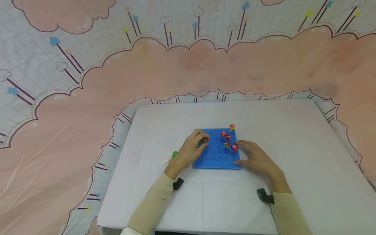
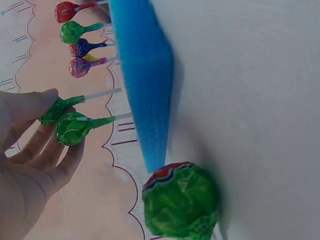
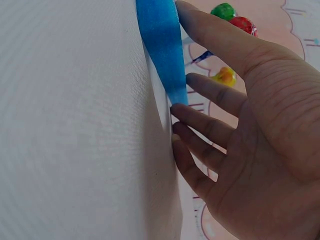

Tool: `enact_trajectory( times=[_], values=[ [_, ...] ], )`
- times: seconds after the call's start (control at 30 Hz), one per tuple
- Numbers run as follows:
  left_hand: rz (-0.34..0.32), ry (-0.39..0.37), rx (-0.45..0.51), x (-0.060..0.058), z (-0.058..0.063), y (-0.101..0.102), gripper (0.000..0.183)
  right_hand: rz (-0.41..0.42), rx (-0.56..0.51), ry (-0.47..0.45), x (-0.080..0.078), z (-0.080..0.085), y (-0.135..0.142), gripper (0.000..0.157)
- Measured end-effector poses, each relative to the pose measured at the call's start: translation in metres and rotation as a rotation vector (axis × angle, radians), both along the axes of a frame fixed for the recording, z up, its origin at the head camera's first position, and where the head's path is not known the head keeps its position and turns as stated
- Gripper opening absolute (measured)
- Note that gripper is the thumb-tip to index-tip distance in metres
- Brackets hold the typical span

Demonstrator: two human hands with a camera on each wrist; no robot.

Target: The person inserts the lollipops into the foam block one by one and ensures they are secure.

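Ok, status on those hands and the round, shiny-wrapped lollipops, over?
Left hand pinching green-wrapped round lollipop at blue foam board. Right hand at board's right edge. Loose green lollipop on white cloth, left; nothing obviously in the way.

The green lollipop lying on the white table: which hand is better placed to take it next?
Probably the left hand: the green lollipop lies near it, left of the blue board, while the right hand is at the board's right edge. The left must first release its held lollipop.
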State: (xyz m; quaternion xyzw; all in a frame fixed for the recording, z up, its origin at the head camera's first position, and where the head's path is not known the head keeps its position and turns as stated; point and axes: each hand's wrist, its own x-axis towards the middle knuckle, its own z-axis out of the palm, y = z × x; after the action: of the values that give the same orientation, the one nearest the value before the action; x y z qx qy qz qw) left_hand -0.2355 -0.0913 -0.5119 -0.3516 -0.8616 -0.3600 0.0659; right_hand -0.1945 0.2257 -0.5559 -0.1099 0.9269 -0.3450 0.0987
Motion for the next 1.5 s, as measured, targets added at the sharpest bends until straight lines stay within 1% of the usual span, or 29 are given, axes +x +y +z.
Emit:
enact_trajectory(
  times=[0.2, 0.33, 0.57, 0.73, 0.9, 1.23, 1.5],
  values=[
    [0.018, -0.01, -0.011, -0.002, -0.006, 0.0, 0.027, 0.005, -0.006, 0.005, 0.0, -0.002, 0.001, 0.093],
    [0.02, -0.004, -0.013, -0.003, -0.008, 0.0, 0.028, 0.006, -0.007, 0.01, -0.001, -0.002, 0.001, 0.093],
    [0.026, -0.023, -0.017, -0.003, -0.008, 0.0, 0.028, 0.002, 0.006, 0.004, -0.001, -0.002, 0.001, 0.094],
    [0.02, -0.037, -0.03, -0.003, -0.01, 0.0, 0.027, 0.008, 0.012, 0.006, -0.001, -0.002, 0.001, 0.094],
    [0.012, -0.027, -0.047, -0.002, -0.011, 0.0, 0.026, 0.009, 0.013, 0.005, -0.001, -0.001, 0.001, 0.093],
    [0.03, -0.035, -0.096, -0.002, -0.009, 0.001, 0.025, 0.013, 0.015, 0.008, 0.0, -0.001, 0.0, 0.094],
    [0.048, -0.016, -0.131, -0.001, -0.009, 0.0, 0.028, 0.015, 0.007, 0.009, 0.0, 0.0, 0.0, 0.093]
  ],
)
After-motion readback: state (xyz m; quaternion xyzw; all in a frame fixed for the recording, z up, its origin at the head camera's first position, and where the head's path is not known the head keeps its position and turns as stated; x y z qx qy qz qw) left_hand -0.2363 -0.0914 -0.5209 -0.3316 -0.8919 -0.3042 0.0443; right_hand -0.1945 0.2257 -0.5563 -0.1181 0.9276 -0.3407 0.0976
